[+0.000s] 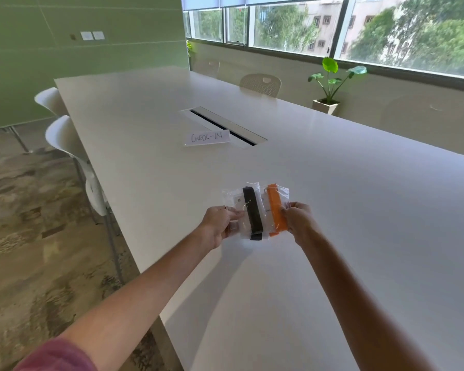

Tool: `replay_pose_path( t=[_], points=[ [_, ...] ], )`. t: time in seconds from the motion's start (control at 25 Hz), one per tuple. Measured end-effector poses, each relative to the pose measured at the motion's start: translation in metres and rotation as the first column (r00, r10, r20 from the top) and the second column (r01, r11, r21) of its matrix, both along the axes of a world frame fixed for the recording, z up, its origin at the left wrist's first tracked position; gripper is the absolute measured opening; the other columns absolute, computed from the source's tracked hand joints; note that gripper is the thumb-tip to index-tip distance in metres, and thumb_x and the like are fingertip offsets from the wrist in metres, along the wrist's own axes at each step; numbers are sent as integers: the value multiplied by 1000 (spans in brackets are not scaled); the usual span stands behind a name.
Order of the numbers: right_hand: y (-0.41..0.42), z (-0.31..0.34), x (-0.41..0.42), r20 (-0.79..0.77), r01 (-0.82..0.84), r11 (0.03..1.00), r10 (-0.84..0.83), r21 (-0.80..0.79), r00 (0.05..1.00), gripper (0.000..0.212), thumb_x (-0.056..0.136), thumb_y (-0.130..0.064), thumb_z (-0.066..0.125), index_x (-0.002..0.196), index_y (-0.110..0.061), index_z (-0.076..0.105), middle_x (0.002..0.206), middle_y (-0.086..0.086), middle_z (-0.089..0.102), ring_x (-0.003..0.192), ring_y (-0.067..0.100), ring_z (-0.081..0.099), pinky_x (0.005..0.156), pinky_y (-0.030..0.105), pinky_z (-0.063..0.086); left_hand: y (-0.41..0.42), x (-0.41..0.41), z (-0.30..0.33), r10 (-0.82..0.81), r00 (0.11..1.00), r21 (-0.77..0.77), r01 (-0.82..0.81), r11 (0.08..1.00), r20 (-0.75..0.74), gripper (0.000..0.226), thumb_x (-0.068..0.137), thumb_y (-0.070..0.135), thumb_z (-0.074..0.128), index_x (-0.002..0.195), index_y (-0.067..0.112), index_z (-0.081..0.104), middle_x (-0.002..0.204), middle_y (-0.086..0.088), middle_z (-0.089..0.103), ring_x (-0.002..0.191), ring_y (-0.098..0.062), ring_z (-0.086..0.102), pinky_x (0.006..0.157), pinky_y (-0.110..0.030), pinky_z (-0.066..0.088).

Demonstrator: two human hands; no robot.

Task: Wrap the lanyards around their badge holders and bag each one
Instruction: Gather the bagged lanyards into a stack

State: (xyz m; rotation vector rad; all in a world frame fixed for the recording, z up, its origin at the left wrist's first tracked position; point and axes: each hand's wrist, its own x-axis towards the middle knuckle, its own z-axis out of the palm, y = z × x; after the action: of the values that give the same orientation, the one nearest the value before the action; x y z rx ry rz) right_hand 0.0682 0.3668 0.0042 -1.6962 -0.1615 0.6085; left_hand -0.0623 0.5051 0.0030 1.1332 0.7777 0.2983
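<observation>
Two clear plastic bags hang side by side just above the white table (332,210). The left bag (239,202) holds a badge holder wrapped in a black lanyard (253,212). The right bag (284,195) holds one wrapped in an orange lanyard (275,210). My left hand (219,226) pinches the left bag's left edge. My right hand (299,218) pinches the right bag's right edge, with its fingers over part of the orange lanyard.
A folded paper sign (206,138) reading CHECK-IN stands further back, beside a cable slot (223,127) set in the tabletop. White chairs (62,135) line the left edge of the table. A potted plant (330,84) stands under the windows.
</observation>
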Motion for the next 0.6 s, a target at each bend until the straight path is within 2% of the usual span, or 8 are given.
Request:
replay_pose_path(
  t=[0.08, 0.16, 0.28, 0.36, 0.44, 0.52, 0.6],
  points=[
    [42, 6, 9, 24, -11, 1000, 11, -15, 1000, 18, 95, -3, 48, 81, -10, 56, 80, 7, 61, 70, 17, 61, 56, 27, 50, 40, 8, 5, 11, 1000, 14, -11, 1000, -2, 14, 79, -2, 69, 79, 8, 59, 83, -12, 69, 63, -24, 67, 67, -34, 57],
    [82, 11, 18, 31, -14, 1000, 15, -15, 999, 20, 95, -4, 48, 79, -10, 56, 79, 6, 61, 69, 16, 61, 58, 27, 51, 77, 16, 11, 29, 1000, 32, -29, 999, -1, 14, 80, -1, 69, 77, 9, 60, 78, -9, 69, 58, -21, 65, 61, -31, 55],
    [137, 14, 33, 29, -14, 999, 15, -31, 999, 16, 97, -7, 48, 84, -6, 57, 79, 6, 60, 71, 17, 61, 72, 33, 54, 128, 27, 16, 50, 999, 45, -50, 998, -14, 11, 79, 0, 69, 77, 8, 62, 72, -7, 67, 53, -18, 62, 56, -28, 53],
    [168, 16, 41, 47, -14, 999, 16, -41, 999, 13, 97, -8, 49, 97, -3, 60, 88, 13, 62, 83, 22, 65, 82, 39, 55, 157, 34, 18, 55, 998, 37, -54, 998, -20, 10, 79, -1, 69, 79, 7, 63, 70, -6, 66, 48, -16, 61, 58, -29, 53],
    [201, 19, 49, 66, -19, 998, 23, -61, 998, 11, 96, -7, 49, 97, -3, 59, 106, 20, 61, 101, 30, 62, 95, 49, 51, 186, 42, 21, 61, 998, 29, -60, 998, -17, 10, 79, -1, 69, 79, 7, 63, 69, -5, 65, 45, -14, 60, 57, -27, 54],
    [232, 20, 58, 69, -8, 997, 13, -76, 998, 11, 95, -4, 48, 98, -1, 58, 117, 27, 58, 109, 40, 59, 97, 55, 46, 213, 52, 24, 64, 998, 20, -63, 998, -21, 10, 80, 0, 69, 79, 7, 63, 72, -5, 65, 47, -14, 60, 55, -25, 54],
    [256, 19, 68, 56, -16, 996, 21, -89, 998, 10, 95, -4, 48, 98, 0, 57, 117, 28, 58, 116, 43, 56, 98, 57, 44, 236, 60, 22, 68, 997, 17, -68, 998, -41, 9, 80, 1, 69, 80, 7, 63, 74, -6, 64, 52, -16, 59, 56, -25, 53]
  ],
)
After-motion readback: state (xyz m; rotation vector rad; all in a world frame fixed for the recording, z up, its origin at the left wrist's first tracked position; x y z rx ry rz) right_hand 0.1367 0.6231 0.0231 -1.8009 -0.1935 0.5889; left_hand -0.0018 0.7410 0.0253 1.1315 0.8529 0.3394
